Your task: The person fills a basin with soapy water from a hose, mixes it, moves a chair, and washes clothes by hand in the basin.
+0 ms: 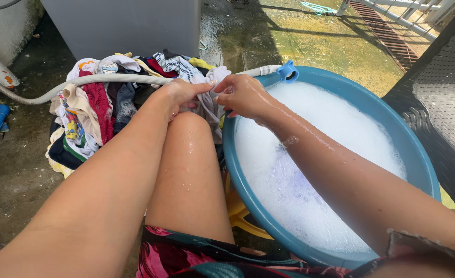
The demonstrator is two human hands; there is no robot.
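At the far-left rim of the round blue plastic basin (417, 159) of suds: pale wet cloth garment (209, 100), pinched by left hand (178, 95) and right hand (245, 95); likely limp, heavy, slippery; best gripped by bunched folds.

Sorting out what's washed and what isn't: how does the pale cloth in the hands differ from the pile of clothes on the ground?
The pale cloth is one plain whitish piece; the pile of clothes is many pieces in red, yellow, navy and prints. The cloth is held up between the left hand and right hand at the blue basin's rim; the pile lies heaped on the concrete beside a hose. Both sit outside the suds.
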